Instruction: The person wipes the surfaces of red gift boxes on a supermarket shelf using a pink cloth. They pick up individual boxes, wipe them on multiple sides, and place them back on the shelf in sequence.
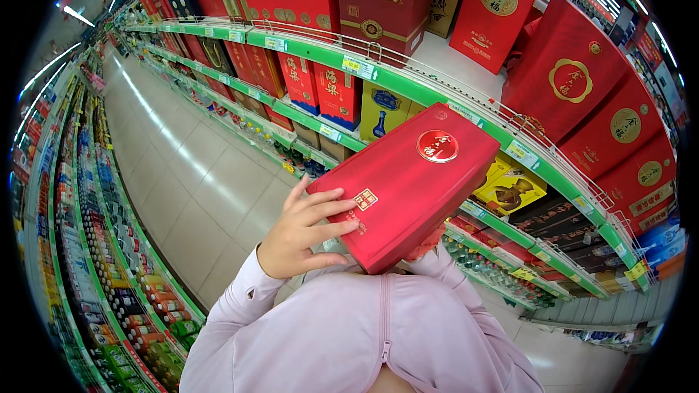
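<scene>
A large red gift box (408, 182) with a round emblem is tilted in front of my chest. My left hand (309, 229) lies on its near left part, fingers spread over the face and thumb by the lower edge. My right forearm in its pale pink sleeve (444, 266) reaches under the box's right side, and the box hides the fingers there. A crumpled reddish piece, perhaps cloth (427, 241), peeks out between that sleeve and the box; what it is stays unclear.
A shelf with a green edge (408, 81) and wire rail curves close ahead, bearing red boxes (497, 11). Yellow boxes (510, 188) and bottles fill lower tiers. At left, a tiled aisle (189, 153) runs beside another shelf of packed goods (120, 276).
</scene>
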{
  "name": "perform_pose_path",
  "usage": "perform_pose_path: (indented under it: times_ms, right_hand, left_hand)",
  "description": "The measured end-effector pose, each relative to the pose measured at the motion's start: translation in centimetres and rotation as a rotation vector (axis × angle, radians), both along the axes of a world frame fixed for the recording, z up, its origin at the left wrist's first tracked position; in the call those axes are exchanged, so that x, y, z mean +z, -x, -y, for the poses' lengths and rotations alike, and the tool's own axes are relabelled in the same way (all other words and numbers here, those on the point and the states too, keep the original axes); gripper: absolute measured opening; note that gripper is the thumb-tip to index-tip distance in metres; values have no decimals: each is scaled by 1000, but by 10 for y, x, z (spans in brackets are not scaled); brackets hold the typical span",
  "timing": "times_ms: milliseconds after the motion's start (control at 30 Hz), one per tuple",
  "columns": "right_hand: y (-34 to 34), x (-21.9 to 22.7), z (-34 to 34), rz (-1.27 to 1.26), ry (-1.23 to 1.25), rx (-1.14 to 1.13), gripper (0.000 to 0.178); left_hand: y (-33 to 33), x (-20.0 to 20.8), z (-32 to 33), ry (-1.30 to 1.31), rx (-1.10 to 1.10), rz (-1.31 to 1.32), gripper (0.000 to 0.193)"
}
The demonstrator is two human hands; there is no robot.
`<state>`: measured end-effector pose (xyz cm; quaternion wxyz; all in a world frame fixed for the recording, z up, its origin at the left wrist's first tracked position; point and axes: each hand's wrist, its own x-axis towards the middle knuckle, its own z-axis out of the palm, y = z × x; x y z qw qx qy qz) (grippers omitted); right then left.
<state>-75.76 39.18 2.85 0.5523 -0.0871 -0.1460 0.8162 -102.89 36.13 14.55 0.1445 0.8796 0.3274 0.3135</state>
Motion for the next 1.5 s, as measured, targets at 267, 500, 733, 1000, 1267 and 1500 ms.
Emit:
perform_pose_path:
  times_ms: [267, 500, 733, 1000, 1267, 1500]
  right_hand:
    - [-11, -14, 2, 118, -72, -69, 67]
    - [-19, -18, 0, -132, 157, -9, 70]
    - [-13, 14, 3, -190, 68, 11, 69]
    - [-34, -8, 15, -144, 141, -16, 68]
    - [-33, -17, 18, -126, 160, -57, 68]
    - [-33, -17, 19, -102, 156, -93, 68]
  left_hand:
    - [-21, -14, -13, -56, -188, 31, 54]
    - [-23, -22, -18, -49, -235, 23, 56]
    - [-35, -27, -19, -69, -211, 82, 54]
    - [-43, -31, -24, -4, -306, 79, 53]
    - [-56, -5, -23, 18, -483, -164, 46]
    - [-72, -12, -36, -53, -689, -245, 42]
